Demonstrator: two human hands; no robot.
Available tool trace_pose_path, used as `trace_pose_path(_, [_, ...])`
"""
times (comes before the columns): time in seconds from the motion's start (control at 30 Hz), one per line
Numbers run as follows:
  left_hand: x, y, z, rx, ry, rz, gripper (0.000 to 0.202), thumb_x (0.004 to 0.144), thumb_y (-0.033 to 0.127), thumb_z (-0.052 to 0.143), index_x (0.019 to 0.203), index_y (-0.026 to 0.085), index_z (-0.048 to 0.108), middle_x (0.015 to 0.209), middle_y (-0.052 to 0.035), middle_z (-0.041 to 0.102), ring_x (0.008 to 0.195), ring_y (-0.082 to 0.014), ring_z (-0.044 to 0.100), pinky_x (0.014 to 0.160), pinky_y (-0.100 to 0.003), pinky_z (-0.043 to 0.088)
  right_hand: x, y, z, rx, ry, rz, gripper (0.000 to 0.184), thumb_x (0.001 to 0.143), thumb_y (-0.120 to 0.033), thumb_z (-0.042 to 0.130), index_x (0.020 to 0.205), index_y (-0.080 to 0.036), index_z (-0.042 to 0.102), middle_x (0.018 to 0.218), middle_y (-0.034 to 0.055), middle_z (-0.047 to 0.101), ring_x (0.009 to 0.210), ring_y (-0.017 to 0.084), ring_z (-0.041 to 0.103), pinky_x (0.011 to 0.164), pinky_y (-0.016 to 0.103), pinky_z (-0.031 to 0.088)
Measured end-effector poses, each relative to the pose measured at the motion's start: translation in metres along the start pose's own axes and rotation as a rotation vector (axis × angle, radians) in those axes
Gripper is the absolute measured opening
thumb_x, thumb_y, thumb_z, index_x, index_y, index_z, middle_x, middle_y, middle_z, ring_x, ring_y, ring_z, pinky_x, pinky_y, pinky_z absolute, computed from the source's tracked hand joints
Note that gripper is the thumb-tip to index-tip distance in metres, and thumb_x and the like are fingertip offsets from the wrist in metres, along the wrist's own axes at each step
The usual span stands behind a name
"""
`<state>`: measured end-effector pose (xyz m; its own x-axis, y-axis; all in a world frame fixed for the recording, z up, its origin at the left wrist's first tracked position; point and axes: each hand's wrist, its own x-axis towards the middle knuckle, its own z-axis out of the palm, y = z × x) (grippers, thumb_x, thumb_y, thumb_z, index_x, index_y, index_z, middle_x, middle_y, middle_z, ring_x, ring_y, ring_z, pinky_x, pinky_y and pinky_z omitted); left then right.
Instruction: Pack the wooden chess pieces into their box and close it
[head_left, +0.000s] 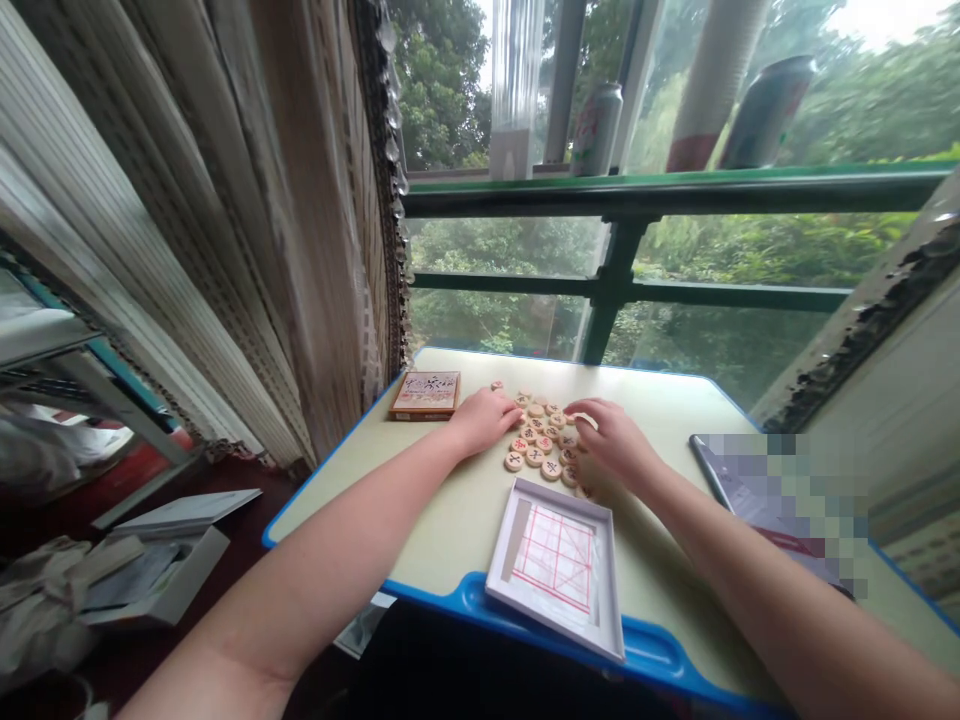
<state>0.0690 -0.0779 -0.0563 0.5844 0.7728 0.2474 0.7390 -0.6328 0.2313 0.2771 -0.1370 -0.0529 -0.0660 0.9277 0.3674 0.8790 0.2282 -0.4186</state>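
A cluster of round wooden Chinese chess pieces (544, 443), marked with red or dark characters, lies on the pale tabletop (420, 500). My left hand (486, 418) rests at the cluster's left side, its fingertips against the pieces there and its fingers loosely bent. On the other side, my right hand (611, 435) curves over the right edge of the cluster, thumb and fingers apart. It partly hides a few pieces. Close in front of the pieces is an open shallow white box (616, 600) with a folded red-lined sheet (556, 560) inside.
A decorated box lid (426, 394) lies at the table's back left. A dark flat object (750, 490), partly blurred out, is on the right. Behind the table stand a green window railing (615, 250) and drinks cans (769, 110) on a ledge. Curtains (300, 200) hang at the left.
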Motion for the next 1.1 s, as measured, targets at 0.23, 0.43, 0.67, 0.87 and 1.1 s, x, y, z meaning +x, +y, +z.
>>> trace_pose_path(0.23, [0.001, -0.007, 0.003, 0.035, 0.042, -0.011, 0.035, 0.093, 0.036, 0.038, 0.086, 0.019, 0.068, 0.087, -0.0065, 0.068, 0.089, -0.0213, 0.058, 0.081, -0.033, 0.045, 0.048, -0.022, 0.013, -0.185, -0.101, -0.135, 0.025, 0.083, -0.022, 0.052, 0.095, -0.022, 0.074, 0.100, 0.0076, 0.067, 0.093, 0.021, 0.056, 0.086, 0.031, 0.042])
trace_pose_path(0.43, [0.000, -0.011, 0.003, 0.145, 0.071, 0.049, 0.038, 0.092, 0.037, 0.040, 0.085, 0.019, 0.072, 0.093, -0.0079, 0.066, 0.094, -0.0227, 0.056, 0.086, -0.035, 0.044, 0.040, -0.014, 0.023, -0.305, -0.069, -0.138, 0.026, 0.085, -0.031, 0.051, 0.090, -0.024, 0.076, 0.095, 0.0081, 0.065, 0.087, 0.022, 0.055, 0.084, 0.032, 0.041])
trace_pose_path(0.67, [-0.002, -0.010, 0.001, 0.168, 0.073, 0.009, 0.037, 0.092, 0.036, 0.041, 0.087, 0.019, 0.073, 0.094, -0.0083, 0.066, 0.096, -0.0220, 0.057, 0.087, -0.034, 0.045, 0.034, -0.016, 0.028, -0.306, -0.073, -0.064, 0.030, 0.085, -0.039, 0.050, 0.095, -0.024, 0.074, 0.098, 0.0083, 0.064, 0.089, 0.023, 0.054, 0.084, 0.033, 0.040])
trace_pose_path(0.87, [-0.002, -0.014, -0.001, 0.136, 0.082, -0.009, 0.035, 0.090, 0.035, 0.044, 0.082, 0.019, 0.074, 0.093, -0.0083, 0.067, 0.096, -0.0209, 0.059, 0.088, -0.033, 0.046, 0.034, -0.018, 0.030, -0.289, -0.111, -0.012, 0.034, 0.084, -0.045, 0.050, 0.094, -0.024, 0.074, 0.092, 0.0094, 0.064, 0.086, 0.023, 0.054, 0.084, 0.034, 0.040])
trace_pose_path(1.1, [-0.001, -0.017, 0.002, 0.126, 0.093, -0.060, 0.032, 0.088, 0.033, 0.046, 0.088, 0.018, 0.074, 0.094, -0.0096, 0.067, 0.094, -0.0229, 0.058, 0.086, -0.034, 0.047, 0.033, -0.017, 0.031, -0.236, -0.057, 0.040, 0.033, 0.084, -0.037, 0.047, 0.098, -0.023, 0.073, 0.099, 0.0098, 0.063, 0.092, 0.024, 0.053, 0.085, 0.033, 0.040])
